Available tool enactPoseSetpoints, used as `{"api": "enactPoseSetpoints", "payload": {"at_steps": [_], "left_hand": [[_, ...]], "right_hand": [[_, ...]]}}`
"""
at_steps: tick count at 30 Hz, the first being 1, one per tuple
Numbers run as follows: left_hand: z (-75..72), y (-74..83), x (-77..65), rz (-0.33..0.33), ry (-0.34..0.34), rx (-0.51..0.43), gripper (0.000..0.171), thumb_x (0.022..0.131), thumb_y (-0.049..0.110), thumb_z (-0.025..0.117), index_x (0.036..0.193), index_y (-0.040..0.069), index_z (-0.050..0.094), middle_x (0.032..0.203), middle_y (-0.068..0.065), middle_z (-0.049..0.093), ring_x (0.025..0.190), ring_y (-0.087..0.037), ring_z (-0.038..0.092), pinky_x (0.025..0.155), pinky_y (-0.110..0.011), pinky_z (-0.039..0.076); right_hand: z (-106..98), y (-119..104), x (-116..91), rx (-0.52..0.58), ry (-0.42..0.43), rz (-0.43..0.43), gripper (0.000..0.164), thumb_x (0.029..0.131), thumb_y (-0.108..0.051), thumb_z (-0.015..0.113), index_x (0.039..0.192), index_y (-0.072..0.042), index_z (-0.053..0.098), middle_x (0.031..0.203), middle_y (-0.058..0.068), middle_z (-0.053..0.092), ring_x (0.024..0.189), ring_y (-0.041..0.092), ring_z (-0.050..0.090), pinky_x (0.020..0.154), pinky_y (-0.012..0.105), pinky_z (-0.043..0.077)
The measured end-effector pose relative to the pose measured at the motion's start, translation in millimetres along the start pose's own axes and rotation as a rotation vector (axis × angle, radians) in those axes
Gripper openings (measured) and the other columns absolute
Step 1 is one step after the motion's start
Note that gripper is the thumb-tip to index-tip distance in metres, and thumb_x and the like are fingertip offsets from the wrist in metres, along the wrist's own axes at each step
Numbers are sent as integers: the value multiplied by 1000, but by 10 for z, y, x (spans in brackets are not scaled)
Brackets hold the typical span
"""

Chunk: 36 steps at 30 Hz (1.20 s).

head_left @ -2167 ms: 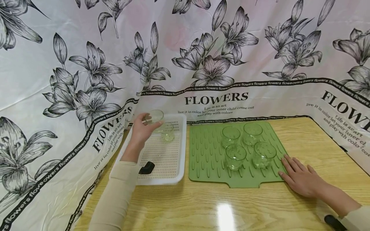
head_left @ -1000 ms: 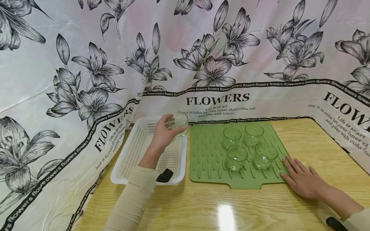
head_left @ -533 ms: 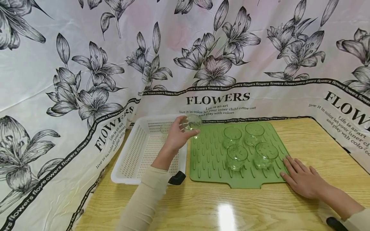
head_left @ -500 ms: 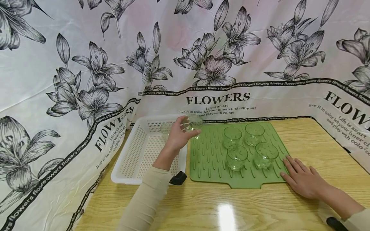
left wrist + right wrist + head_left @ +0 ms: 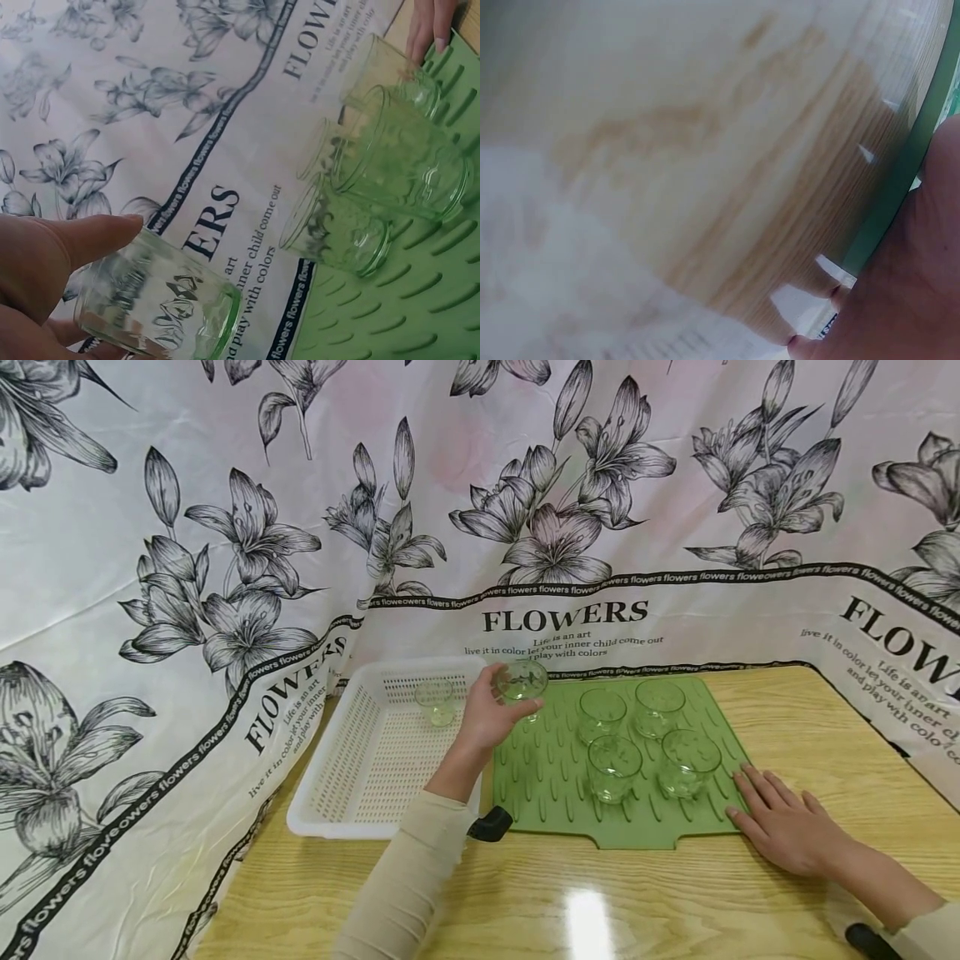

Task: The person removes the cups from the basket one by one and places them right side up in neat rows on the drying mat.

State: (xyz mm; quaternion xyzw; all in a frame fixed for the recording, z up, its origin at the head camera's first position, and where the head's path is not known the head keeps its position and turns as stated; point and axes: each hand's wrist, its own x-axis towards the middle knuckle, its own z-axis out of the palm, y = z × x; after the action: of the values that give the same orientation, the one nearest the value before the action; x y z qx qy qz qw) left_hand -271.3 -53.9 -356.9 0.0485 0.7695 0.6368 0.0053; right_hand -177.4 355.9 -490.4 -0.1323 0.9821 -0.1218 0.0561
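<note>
My left hand (image 5: 487, 710) grips a clear drinking glass (image 5: 522, 681), thumb on the near side, over the back left part of the green drying mat (image 5: 540, 814). In the left wrist view that glass (image 5: 161, 300) is tilted, and a dark pattern shows through or on its wall. Several more glasses stand upright on the mat, among them a front left glass (image 5: 613, 770) and a front right glass (image 5: 687, 766). Flat at the mat's right edge rests my right hand (image 5: 791, 827), fingers straight. One other glass (image 5: 437, 703) stands in the white basket (image 5: 311, 822).
The perforated basket sits left of the mat on a wooden table (image 5: 540, 893). A flower-printed cloth (image 5: 570, 635) hangs behind and along the sides. The mat has raised ridges and a front tab.
My left hand has lifted the glass from the basket and carried it right, over the mat's back left corner. The right hand stays in place.
</note>
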Motion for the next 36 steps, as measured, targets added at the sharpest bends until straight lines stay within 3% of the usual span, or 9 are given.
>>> {"api": "enactPoseSetpoints", "payload": {"at_steps": [12,22,28,32,36], "left_hand": [[289,-91,78,-22,48,6,87,86,13,84,157,7,34,153,-16,42,141,-39,39,108,-48,48],[609,-204,99,-72,234,-49,88,81,12,87,154,6,38,153,-15,45,141,-37,43,114,-48,42],[763,-360,141,-89,324,-69,85,81,12,87,152,8,41,151,-14,46,141,-38,42,116,-50,40],[820,-480,161,-90,363,-153,82,80,8,86,150,9,43,153,-16,44,143,-40,38,116,-53,39],[838,-567,177,-104,383,-178,81,81,6,86,150,7,43,154,-16,43,145,-40,36,118,-53,36]], "right_hand": [[-10,-11,-23,4,-2,6,73,111,-43,35,158,9,18,163,33,16,145,59,16,105,84,12],[-30,-6,-16,18,-11,4,73,111,-44,35,159,9,17,164,33,14,146,59,14,105,84,11],[-18,5,-16,10,-3,-1,73,111,-44,35,159,8,17,164,33,15,146,59,15,105,84,12],[-24,1,-20,12,-2,-4,73,111,-43,35,159,8,17,164,33,14,145,59,15,105,84,12],[-63,-21,-31,20,-5,-2,72,112,-42,36,159,9,17,165,32,12,146,59,15,105,84,12]]}}
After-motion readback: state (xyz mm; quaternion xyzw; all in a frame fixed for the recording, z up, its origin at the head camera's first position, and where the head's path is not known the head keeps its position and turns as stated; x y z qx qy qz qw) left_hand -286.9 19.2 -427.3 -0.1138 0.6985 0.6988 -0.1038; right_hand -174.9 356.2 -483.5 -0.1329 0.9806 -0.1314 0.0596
